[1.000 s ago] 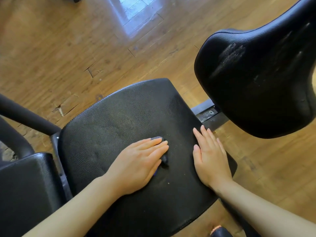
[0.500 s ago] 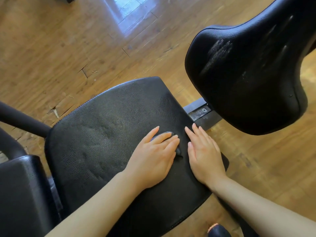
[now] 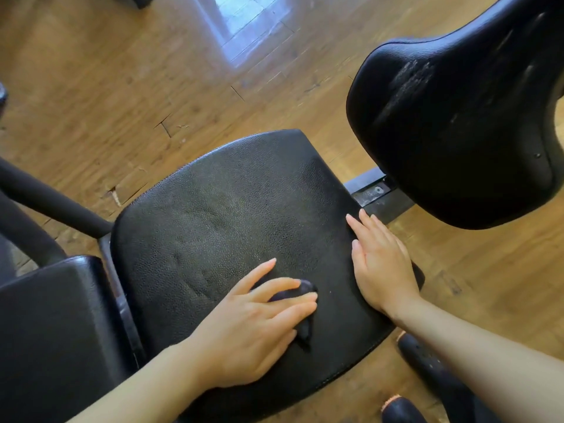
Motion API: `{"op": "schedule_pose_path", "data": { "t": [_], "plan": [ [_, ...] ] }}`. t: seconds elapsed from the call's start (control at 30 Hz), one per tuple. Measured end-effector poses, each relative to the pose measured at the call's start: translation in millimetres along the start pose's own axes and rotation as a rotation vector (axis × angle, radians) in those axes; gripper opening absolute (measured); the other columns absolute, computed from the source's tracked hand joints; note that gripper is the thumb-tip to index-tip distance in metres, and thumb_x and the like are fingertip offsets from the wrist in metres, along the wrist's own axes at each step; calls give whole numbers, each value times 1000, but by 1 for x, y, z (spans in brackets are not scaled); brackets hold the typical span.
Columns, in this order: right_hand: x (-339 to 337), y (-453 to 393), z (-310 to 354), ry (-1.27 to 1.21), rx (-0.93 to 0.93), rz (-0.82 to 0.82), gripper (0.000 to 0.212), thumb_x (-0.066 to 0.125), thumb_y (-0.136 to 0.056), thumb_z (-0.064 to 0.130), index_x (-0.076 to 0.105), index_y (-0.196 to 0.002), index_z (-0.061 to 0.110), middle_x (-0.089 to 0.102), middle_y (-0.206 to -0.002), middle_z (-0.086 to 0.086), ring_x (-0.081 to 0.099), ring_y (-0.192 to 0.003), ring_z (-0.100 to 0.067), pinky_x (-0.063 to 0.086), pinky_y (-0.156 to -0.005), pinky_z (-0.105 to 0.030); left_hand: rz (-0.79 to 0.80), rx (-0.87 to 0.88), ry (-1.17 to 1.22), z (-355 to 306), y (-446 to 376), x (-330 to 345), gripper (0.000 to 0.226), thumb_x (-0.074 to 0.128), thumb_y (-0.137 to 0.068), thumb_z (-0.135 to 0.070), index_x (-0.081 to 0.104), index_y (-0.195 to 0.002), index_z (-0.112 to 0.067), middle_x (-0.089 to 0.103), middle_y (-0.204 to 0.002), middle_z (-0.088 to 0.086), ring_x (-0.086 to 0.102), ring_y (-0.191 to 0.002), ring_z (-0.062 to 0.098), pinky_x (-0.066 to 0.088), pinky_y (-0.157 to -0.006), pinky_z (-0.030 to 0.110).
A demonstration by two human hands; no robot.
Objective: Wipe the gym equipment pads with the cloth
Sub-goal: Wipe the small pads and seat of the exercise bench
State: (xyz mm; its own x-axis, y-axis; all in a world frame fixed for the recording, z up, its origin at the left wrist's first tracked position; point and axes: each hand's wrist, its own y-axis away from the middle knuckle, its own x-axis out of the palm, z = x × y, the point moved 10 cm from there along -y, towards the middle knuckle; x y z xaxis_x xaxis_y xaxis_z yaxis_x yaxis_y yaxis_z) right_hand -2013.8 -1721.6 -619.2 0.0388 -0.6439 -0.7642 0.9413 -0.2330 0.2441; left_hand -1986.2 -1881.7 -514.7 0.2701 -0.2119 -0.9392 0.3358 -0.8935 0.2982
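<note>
A black leather seat pad [image 3: 232, 215] fills the middle of the view. My left hand [image 3: 253, 325] lies flat on its near part, straight fingers pressing a small dark cloth [image 3: 300, 300] against the leather; only a bit of cloth shows beyond the fingertips and under the palm's edge. My right hand [image 3: 378, 264] rests flat on the pad's right edge, fingers straight and together, holding nothing. A second black pad [image 3: 457, 132], scuffed and dusty on top, rises at the upper right.
Another black pad [image 3: 52, 337] sits at the lower left, with black padded bars [image 3: 48, 199] behind it. A metal frame bar [image 3: 375, 193] joins the seat to the upper pad. Wooden floor surrounds the machine. Dark shoes [image 3: 427, 367] show at the bottom right.
My left hand has slid the cloth back toward me and a little left, away from the right hand. The right hand has stayed on the pad's right edge.
</note>
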Motion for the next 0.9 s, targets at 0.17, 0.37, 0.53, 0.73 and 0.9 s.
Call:
{"op": "schedule_pose_path", "data": {
  "t": [0.17, 0.37, 0.53, 0.73, 0.9],
  "plan": [
    [0, -2, 0, -16, 2, -1, 58, 21, -91, 33, 35, -147, 25, 29, -156, 1, 21, -145, -15, 19, -114, -34, -10, 9, -15, 4, 30, -7, 37, 44, -94, -28, 63, -125, -25, 57, -132, -21, 50, -127, 14, 22, -115, 49],
    [-3, -1, 1, -7, -2, -9, 59, 22, -90, 32, 37, -146, 24, 29, -156, 0, 22, -144, -16, 20, -113, -34, -44, -34, -35, -3, 1, -1, 36, 43, -93, -29, 65, -122, -24, 60, -128, -20, 53, -120, 18, 15, -118, 46],
    [-3, -2, 1, -27, -2, -24, 58, 24, -91, 31, 38, -146, 23, 30, -155, 0, 22, -144, -16, 20, -112, -35, -53, -13, -39, 6, 27, -10, 36, 43, -93, -30, 66, -120, -26, 60, -128, -21, 53, -120, 18, 17, -115, 47],
    [-4, 0, -1, -30, 3, -28, 50, 29, -96, 26, 39, -145, 23, 31, -155, -1, 23, -144, -17, 21, -111, -34, -39, -46, -30, -2, -5, 1, 38, 41, -95, -32, 64, -124, -23, 60, -129, -18, 51, -125, 19, 17, -116, 49],
    [-3, -1, 1, -63, -3, -16, 47, 32, -99, 24, 38, -146, 23, 29, -156, 0, 20, -145, -15, 19, -112, -34, -33, -36, -26, 3, 23, -5, 39, 41, -94, -33, 62, -125, -24, 60, -130, -17, 48, -127, 19, 22, -112, 46]
  ]
}}
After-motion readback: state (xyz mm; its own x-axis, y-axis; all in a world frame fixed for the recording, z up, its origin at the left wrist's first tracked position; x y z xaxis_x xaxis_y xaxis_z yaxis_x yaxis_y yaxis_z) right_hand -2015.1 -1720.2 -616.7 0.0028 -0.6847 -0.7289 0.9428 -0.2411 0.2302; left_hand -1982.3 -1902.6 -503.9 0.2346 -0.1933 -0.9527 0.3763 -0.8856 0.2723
